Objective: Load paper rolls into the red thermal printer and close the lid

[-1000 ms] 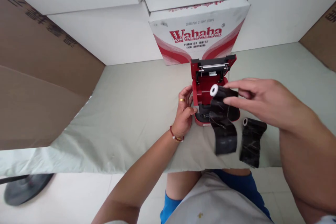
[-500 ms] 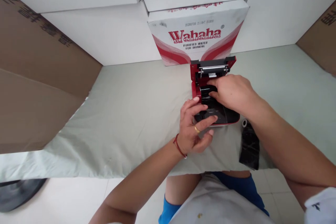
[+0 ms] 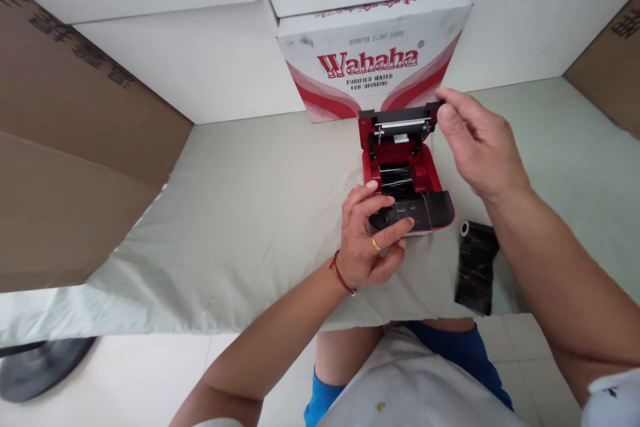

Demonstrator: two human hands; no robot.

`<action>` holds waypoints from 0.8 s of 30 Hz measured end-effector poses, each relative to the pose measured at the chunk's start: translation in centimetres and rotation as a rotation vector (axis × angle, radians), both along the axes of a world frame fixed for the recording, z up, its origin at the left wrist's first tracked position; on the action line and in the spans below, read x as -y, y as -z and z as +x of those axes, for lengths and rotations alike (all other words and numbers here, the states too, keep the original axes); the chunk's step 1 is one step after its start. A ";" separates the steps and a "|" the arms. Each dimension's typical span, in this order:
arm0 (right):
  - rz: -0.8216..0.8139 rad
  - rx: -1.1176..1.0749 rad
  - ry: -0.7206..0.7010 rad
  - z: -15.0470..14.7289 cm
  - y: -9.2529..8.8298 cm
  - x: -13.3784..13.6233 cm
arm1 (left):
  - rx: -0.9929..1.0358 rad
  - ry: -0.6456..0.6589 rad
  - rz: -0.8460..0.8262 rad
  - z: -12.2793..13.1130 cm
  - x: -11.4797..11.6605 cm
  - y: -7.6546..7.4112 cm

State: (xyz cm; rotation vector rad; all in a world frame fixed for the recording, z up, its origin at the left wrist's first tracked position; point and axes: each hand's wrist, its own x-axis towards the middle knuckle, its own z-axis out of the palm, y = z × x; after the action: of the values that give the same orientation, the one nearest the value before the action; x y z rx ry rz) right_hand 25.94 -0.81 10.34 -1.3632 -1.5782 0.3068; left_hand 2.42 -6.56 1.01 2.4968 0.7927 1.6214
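A small red-and-black printer (image 3: 434,170) stands on the cloth with its lid (image 3: 403,113) raised. Inside lies a shiny black ribbon roll (image 3: 395,179), its film drawn forward over the dark front cover (image 3: 440,209). My left hand (image 3: 367,233) holds the film down at the printer's front, fingers spread over the cover and thumb below the edge. With thumb and fingers, my right hand (image 3: 483,143) grips the lid's right corner. A second black ribbon roll (image 3: 477,270), with a pale core and loose film, lies right of the printer.
A Wahaha water carton (image 3: 370,67) stands behind the printer, against stacked white boxes (image 3: 190,67). Brown cardboard boxes flank the table at left (image 3: 75,147) and right (image 3: 610,73). Pale green cloth (image 3: 240,213) covers the table up to its front edge.
My right hand has left the inside of the printer and moved up and right onto the lid's corner. My left hand stays at the front. The lid remains raised.
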 end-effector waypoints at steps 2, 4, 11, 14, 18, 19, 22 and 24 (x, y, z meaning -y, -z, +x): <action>0.023 -0.024 -0.026 -0.1 0.6 1.0 | 0.003 -0.001 0.013 0.1 0.0 0.0; 0.094 -0.015 -0.053 0.1 1.3 2.6 | 0.013 -0.010 0.026 0.3 0.1 0.1; 0.140 0.146 -0.211 1.3 4.1 6.0 | 0.139 0.013 -0.011 -0.1 -0.8 0.5; 0.008 0.113 -0.160 1.0 3.9 6.2 | 0.216 0.074 -0.165 -1.1 -1.8 0.6; -0.029 0.084 -0.132 0.5 3.3 6.3 | 0.252 0.055 -0.372 -1.7 -2.5 0.3; -0.033 0.089 -0.130 0.4 3.3 6.3 | 0.258 0.038 -0.389 -1.7 -2.5 0.3; -0.035 0.105 -0.138 0.4 3.2 6.4 | 0.274 0.021 -0.394 -1.5 -2.5 0.2; -0.009 0.103 -0.149 0.4 3.4 6.4 | 0.289 0.049 -0.406 -1.3 -2.6 0.4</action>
State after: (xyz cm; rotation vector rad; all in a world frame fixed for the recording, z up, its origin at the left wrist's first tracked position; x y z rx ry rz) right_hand 26.32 -7.23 6.92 -1.2876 -1.7702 0.3389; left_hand 1.10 -3.93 0.64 1.9407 0.9040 1.5673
